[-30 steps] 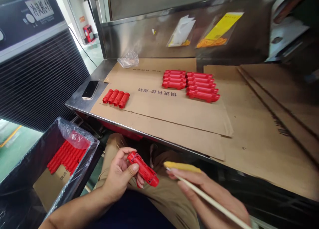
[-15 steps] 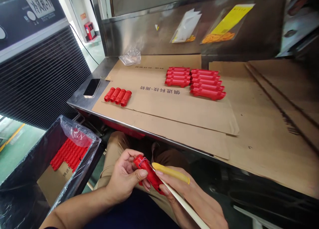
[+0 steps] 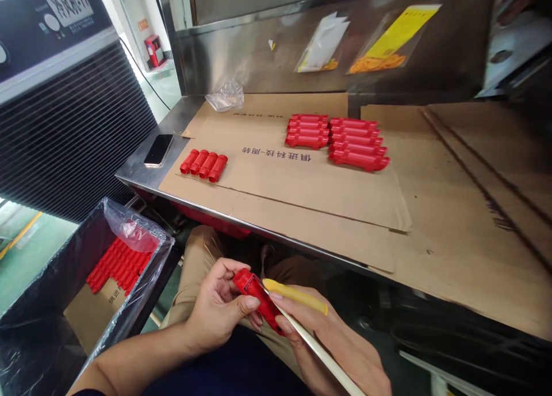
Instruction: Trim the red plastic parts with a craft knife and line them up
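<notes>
Over my lap, my left hand [image 3: 215, 310] grips a red plastic part [image 3: 254, 292] between thumb and fingers. My right hand [image 3: 336, 344] holds a thin pale stick [image 3: 319, 353] whose tip rests against the red part; its forefinger wears a yellow finger cot [image 3: 295, 295]. On the cardboard sheet [image 3: 302, 189] lie a row of short red cylinders [image 3: 204, 165] at the left and two stacks of longer red parts [image 3: 336, 138] farther back.
A black bin [image 3: 56, 281] lined with plastic holds several red parts at my lower left. A phone [image 3: 158, 150] lies on the steel bench corner near a crumpled plastic bag [image 3: 225, 96]. A black louvred machine [image 3: 64, 114] stands at the left. More cardboard covers the right.
My right hand has moved left with the stick until its tip met the red part. The left hand tilted the part slightly. The view shifted a little.
</notes>
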`<act>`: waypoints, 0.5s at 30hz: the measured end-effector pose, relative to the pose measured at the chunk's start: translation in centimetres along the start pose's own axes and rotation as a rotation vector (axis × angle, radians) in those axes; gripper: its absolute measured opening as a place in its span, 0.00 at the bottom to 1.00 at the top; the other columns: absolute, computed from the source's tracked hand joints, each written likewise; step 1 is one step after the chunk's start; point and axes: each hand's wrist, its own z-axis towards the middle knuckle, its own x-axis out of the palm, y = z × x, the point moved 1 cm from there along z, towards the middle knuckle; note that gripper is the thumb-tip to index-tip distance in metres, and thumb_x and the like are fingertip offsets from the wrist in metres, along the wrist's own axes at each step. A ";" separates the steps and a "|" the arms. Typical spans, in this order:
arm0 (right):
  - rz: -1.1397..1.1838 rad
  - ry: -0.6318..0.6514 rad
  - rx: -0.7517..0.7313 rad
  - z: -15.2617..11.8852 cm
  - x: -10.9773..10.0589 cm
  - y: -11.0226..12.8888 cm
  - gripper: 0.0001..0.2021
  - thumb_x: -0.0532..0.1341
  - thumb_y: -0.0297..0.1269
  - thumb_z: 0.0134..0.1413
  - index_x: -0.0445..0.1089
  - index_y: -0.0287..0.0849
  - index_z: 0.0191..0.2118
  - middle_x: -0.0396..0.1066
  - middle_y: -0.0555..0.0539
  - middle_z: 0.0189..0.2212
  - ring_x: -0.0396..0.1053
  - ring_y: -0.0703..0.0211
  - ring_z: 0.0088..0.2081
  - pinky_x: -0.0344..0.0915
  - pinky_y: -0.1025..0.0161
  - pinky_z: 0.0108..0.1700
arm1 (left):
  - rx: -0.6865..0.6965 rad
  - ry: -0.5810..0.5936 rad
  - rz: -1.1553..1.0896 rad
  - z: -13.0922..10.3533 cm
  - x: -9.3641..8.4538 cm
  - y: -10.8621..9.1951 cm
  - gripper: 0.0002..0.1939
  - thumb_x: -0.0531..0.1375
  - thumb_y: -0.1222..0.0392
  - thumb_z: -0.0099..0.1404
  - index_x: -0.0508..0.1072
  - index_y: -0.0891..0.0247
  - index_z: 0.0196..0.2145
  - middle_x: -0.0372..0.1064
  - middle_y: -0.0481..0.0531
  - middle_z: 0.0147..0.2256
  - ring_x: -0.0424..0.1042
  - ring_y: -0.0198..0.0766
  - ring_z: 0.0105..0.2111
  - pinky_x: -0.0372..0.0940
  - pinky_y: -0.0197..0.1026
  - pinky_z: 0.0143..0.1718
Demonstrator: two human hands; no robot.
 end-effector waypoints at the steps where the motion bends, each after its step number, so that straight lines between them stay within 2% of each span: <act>1: -0.002 0.003 0.006 0.0 0.0 0.0 0.15 0.60 0.22 0.65 0.73 0.39 0.55 0.79 0.42 0.46 0.77 0.61 0.48 0.76 0.68 0.50 | 0.000 -0.004 0.005 0.0 0.0 0.0 0.23 0.74 0.58 0.59 0.68 0.63 0.47 0.75 0.47 0.35 0.75 0.27 0.22 0.75 0.31 0.25; 4: -0.011 0.023 0.004 -0.1 0.0 0.2 0.15 0.60 0.21 0.64 0.74 0.37 0.54 0.78 0.41 0.47 0.76 0.60 0.49 0.75 0.67 0.52 | -0.006 -0.014 0.025 0.0 0.1 -0.1 0.24 0.74 0.57 0.59 0.67 0.64 0.46 0.75 0.46 0.33 0.74 0.27 0.22 0.74 0.31 0.26; 8: -0.021 -0.027 0.015 -0.3 0.4 0.4 0.16 0.60 0.19 0.62 0.75 0.37 0.52 0.78 0.42 0.45 0.76 0.59 0.49 0.75 0.64 0.52 | -0.008 -0.061 0.055 -0.2 0.2 0.1 0.25 0.74 0.55 0.58 0.66 0.63 0.45 0.75 0.46 0.30 0.73 0.28 0.22 0.72 0.30 0.24; 12: -0.009 -0.068 0.027 -0.1 0.3 0.7 0.18 0.61 0.17 0.59 0.74 0.39 0.52 0.80 0.42 0.43 0.77 0.55 0.46 0.77 0.59 0.48 | -0.014 -0.143 0.123 -0.4 0.1 0.0 0.24 0.74 0.56 0.58 0.67 0.62 0.45 0.76 0.47 0.30 0.73 0.28 0.22 0.71 0.30 0.25; 15: -0.010 -0.060 0.056 0.1 -0.3 0.9 0.16 0.61 0.19 0.61 0.74 0.41 0.50 0.80 0.44 0.41 0.78 0.56 0.43 0.77 0.60 0.46 | -0.038 -0.152 0.175 -0.5 0.2 -0.4 0.24 0.75 0.56 0.57 0.68 0.63 0.45 0.76 0.48 0.30 0.72 0.28 0.23 0.71 0.30 0.26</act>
